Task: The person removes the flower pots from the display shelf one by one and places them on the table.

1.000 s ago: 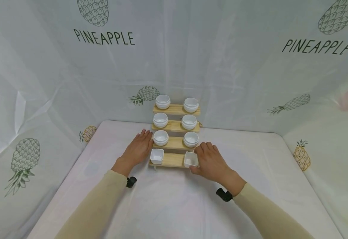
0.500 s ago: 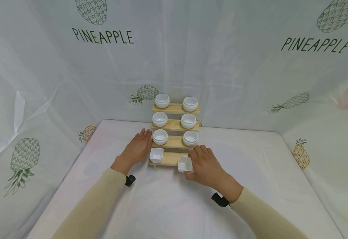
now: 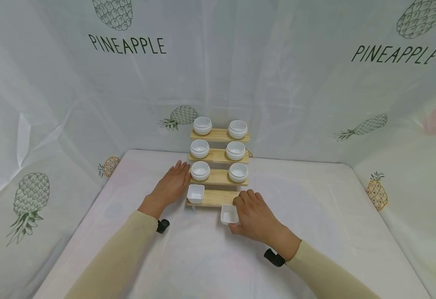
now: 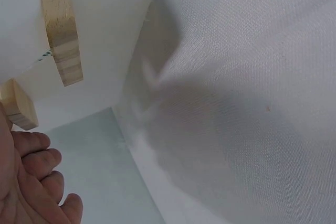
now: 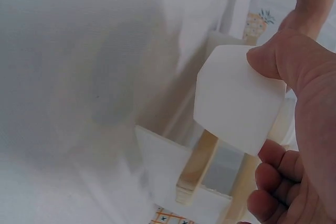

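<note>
A stepped stand with wooden shelves (image 3: 214, 198) rises at the back of the table. My right hand (image 3: 257, 216) pinches a small square white bowl (image 3: 229, 214) between thumb and fingers, in front of the lowest shelf's right end. In the right wrist view the bowl's underside (image 5: 236, 93) shows, with the thumb on one edge and fingertips at the opposite one. My left hand (image 3: 171, 182) lies along the stand's left side, fingers extended. Another square white bowl (image 3: 195, 193) sits at the left end of the lowest shelf.
Round white bowls (image 3: 238, 172) stand in pairs on the three upper shelves. A white cloth (image 3: 210, 265) covers the table. Behind it hangs a white sheet (image 3: 277, 95) printed with pineapples.
My right hand has drawn the square bowl off the lowest shelf's right end, toward me and slightly left. The left hand stays beside the stand.
</note>
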Demonstrator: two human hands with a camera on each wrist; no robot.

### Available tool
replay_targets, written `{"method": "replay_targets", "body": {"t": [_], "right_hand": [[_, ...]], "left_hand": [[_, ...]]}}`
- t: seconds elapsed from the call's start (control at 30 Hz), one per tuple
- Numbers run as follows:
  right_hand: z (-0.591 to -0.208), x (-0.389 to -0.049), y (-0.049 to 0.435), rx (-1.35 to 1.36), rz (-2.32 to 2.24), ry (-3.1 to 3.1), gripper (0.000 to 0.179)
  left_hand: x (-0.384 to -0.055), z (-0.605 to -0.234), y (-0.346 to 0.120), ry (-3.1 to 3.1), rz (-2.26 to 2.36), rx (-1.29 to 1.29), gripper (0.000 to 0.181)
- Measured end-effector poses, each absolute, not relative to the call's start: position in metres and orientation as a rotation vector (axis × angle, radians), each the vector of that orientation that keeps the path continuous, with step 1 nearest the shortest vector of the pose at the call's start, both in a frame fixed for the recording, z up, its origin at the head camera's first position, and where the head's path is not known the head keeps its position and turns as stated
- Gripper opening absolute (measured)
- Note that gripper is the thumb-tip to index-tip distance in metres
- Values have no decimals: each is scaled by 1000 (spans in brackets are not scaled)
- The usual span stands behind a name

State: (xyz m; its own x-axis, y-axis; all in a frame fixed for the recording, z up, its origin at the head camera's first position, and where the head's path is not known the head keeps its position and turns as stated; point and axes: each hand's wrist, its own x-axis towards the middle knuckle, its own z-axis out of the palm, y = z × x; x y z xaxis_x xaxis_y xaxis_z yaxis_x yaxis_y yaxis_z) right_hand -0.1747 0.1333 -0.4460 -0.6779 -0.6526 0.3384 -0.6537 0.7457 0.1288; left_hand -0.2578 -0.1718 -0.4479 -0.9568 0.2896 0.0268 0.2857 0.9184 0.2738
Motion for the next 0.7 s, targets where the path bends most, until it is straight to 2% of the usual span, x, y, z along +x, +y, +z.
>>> {"method": "replay_targets", "body": {"t": [0.7], "right_hand": [[-460, -170, 165, 982, 12, -2575, 55]], "left_hand": [[-256, -445, -173, 3045, 518, 463, 60]]}}
